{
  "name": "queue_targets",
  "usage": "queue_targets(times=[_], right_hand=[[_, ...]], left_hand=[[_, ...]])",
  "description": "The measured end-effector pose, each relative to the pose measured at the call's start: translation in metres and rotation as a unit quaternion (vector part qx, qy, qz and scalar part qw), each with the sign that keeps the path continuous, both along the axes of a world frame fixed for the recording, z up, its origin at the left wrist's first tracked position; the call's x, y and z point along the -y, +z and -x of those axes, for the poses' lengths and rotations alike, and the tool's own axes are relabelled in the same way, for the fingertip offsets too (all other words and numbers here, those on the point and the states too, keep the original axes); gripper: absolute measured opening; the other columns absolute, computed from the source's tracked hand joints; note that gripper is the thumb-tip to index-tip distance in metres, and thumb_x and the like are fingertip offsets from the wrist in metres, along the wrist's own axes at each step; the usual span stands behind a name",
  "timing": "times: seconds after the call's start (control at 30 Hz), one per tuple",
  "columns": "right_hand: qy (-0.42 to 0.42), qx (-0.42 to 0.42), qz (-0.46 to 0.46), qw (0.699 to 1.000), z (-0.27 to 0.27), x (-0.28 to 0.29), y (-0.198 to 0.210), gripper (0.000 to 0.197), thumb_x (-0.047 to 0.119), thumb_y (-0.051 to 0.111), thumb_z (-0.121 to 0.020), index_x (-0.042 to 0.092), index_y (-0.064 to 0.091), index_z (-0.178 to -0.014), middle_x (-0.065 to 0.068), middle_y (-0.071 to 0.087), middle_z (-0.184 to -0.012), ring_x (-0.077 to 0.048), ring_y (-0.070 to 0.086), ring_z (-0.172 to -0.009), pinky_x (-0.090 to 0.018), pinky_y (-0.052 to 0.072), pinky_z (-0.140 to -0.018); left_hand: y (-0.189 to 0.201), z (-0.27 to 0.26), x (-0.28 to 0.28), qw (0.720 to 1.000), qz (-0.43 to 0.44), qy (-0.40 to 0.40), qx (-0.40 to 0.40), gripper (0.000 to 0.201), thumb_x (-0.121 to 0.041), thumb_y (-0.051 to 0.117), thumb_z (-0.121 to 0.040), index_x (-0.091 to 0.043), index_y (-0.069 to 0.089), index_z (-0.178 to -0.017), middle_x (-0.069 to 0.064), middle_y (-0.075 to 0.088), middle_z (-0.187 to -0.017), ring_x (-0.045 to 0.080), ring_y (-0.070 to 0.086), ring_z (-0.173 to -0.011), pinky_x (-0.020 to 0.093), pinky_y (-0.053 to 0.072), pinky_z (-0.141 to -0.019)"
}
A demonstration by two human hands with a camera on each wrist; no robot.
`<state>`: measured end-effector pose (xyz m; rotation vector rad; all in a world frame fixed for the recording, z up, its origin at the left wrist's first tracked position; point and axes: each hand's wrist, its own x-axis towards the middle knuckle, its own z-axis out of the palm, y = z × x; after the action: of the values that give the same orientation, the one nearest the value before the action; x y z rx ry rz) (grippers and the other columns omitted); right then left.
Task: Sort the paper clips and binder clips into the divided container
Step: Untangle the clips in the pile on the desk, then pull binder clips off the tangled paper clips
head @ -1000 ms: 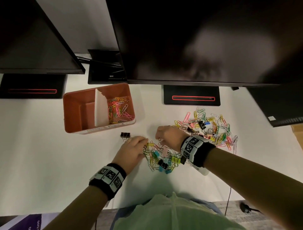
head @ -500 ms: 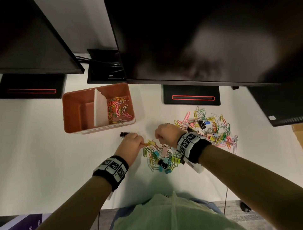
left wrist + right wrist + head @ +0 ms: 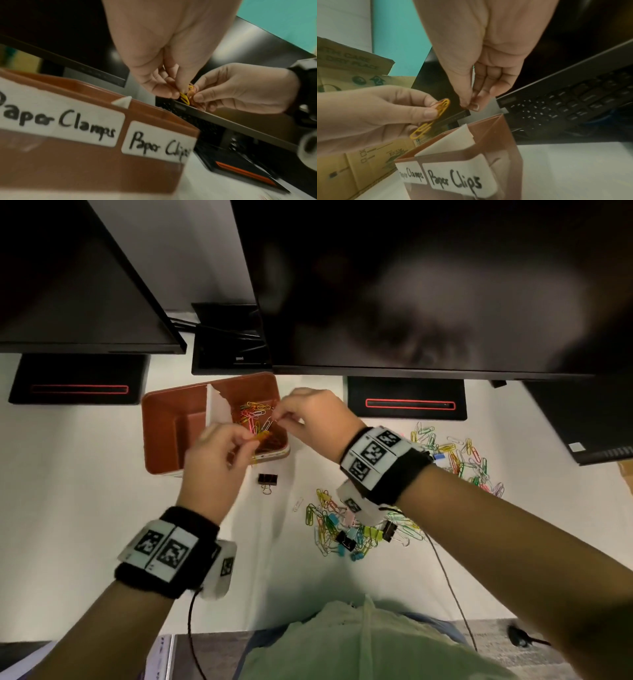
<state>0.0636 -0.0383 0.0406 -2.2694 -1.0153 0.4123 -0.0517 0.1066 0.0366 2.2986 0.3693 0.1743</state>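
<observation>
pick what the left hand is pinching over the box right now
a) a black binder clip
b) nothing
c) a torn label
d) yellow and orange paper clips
d: the left hand pinches linked yellow and orange paper clips above the brown box, while the black binder clip lies on the table.

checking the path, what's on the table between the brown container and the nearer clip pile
Head view: one black binder clip and a stray pale paper clip lie between container and pile.
</observation>
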Motion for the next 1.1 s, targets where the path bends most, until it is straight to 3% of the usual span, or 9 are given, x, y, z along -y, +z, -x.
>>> queue_targets(times=[0.1, 0.23, 0.33, 0.47, 0.53, 0.7, 0.83, 1.0, 1.1], right_hand=[[-0.015, -0.014, 0.019, 1.000, 0.001, -0.021, 0.003, 0.027, 0.021, 0.060, -0.088, 0.013, 0.062, -0.113, -0.007, 0.064, -0.111, -0.021, 0.062, -0.099, -0.036, 0.050, -0.090], [-0.029, 0.011, -0.001, 1.000, 0.007, 0.013, -0.007, 0.019, 0.021, 0.058, -0.089, 0.014, 0.063, -0.106, -0.005, 0.062, -0.105, -0.020, 0.060, -0.092, -0.035, 0.051, -0.084], [0.044, -0.048, 0.129, 0.990, 0.019, 0.051, -0.029, 0.027, 0.022, 0.059, -0.088, 0.020, 0.059, -0.115, -0.003, 0.058, -0.113, -0.018, 0.056, -0.098, -0.038, 0.049, -0.090], [0.160, -0.083, 0.242, 0.954, 0.044, 0.065, -0.056, 0.046, 0.027, 0.064, -0.085, 0.027, 0.050, -0.128, -0.003, 0.051, -0.127, -0.021, 0.052, -0.113, -0.040, 0.045, -0.099], [0.174, -0.076, 0.253, 0.949, 0.050, 0.061, -0.065, 0.045, 0.024, 0.063, -0.085, 0.026, 0.051, -0.128, -0.005, 0.050, -0.126, -0.022, 0.052, -0.111, -0.039, 0.045, -0.097], [0.139, -0.094, 0.251, 0.953, 0.044, 0.058, -0.075, 0.017, 0.020, 0.058, -0.088, 0.012, 0.066, -0.101, -0.006, 0.058, -0.109, -0.025, 0.057, -0.099, -0.034, 0.046, -0.084], [0.066, -0.126, 0.218, 0.965, 0.027, 0.069, -0.074, 0.014, 0.019, 0.055, -0.089, 0.013, 0.064, -0.098, -0.004, 0.063, -0.106, -0.023, 0.058, -0.096, -0.033, 0.047, -0.086], [0.006, -0.103, 0.176, 0.979, 0.012, 0.087, -0.066, 0.011, 0.018, 0.056, -0.089, 0.014, 0.065, -0.095, -0.003, 0.062, -0.102, -0.018, 0.056, -0.090, -0.033, 0.048, -0.085], [0.039, -0.103, 0.183, 0.977, 0.016, 0.096, -0.063, 0.009, 0.017, 0.059, -0.087, 0.016, 0.067, -0.091, -0.001, 0.060, -0.099, -0.012, 0.051, -0.083, -0.031, 0.050, -0.082]], left_hand=[[0.000, -0.009, -0.013, 0.999, 0.009, 0.034, -0.023, 0.023, -0.009, 0.066, -0.081, -0.011, 0.064, -0.104, 0.005, 0.063, -0.098, 0.014, 0.061, -0.084, 0.030, 0.052, -0.081], [-0.008, 0.007, 0.001, 0.999, -0.008, -0.036, -0.036, 0.030, -0.012, 0.069, -0.079, -0.015, 0.062, -0.108, -0.002, 0.058, -0.099, 0.010, 0.058, -0.081, 0.021, 0.048, -0.074], [-0.029, 0.030, 0.025, 0.990, 0.001, -0.094, -0.108, 0.031, -0.024, 0.069, -0.079, -0.019, 0.059, -0.107, -0.006, 0.052, -0.100, 0.008, 0.053, -0.081, 0.013, 0.040, -0.068], [-0.068, 0.046, 0.054, 0.972, -0.003, -0.126, -0.200, 0.052, -0.036, 0.070, -0.076, -0.020, 0.048, -0.121, -0.002, 0.044, -0.116, 0.009, 0.041, -0.101, 0.023, 0.038, -0.092], [-0.080, 0.046, 0.062, 0.971, 0.001, -0.115, -0.208, 0.056, -0.038, 0.072, -0.074, -0.020, 0.047, -0.121, -0.002, 0.042, -0.116, 0.008, 0.040, -0.104, 0.024, 0.036, -0.095], [-0.094, 0.040, 0.069, 0.975, -0.005, -0.101, -0.200, 0.039, -0.024, 0.071, -0.077, -0.014, 0.054, -0.110, 0.001, 0.049, -0.111, 0.014, 0.048, -0.102, 0.027, 0.042, -0.092], [-0.097, 0.034, 0.063, 0.979, 0.024, -0.078, -0.189, 0.018, -0.006, 0.065, -0.079, -0.009, 0.061, -0.097, 0.003, 0.057, -0.092, 0.018, 0.054, -0.085, 0.037, 0.049, -0.082], [-0.099, 0.030, 0.059, 0.974, 0.015, -0.125, -0.186, 0.008, -0.003, 0.062, -0.081, -0.008, 0.064, -0.087, 0.006, 0.060, -0.086, 0.019, 0.055, -0.081, 0.032, 0.048, -0.077], [-0.100, 0.030, 0.052, 0.969, 0.024, -0.161, -0.185, 0.008, -0.003, 0.063, -0.080, -0.009, 0.064, -0.085, 0.003, 0.058, -0.084, 0.017, 0.053, -0.078, 0.030, 0.047, -0.075]])
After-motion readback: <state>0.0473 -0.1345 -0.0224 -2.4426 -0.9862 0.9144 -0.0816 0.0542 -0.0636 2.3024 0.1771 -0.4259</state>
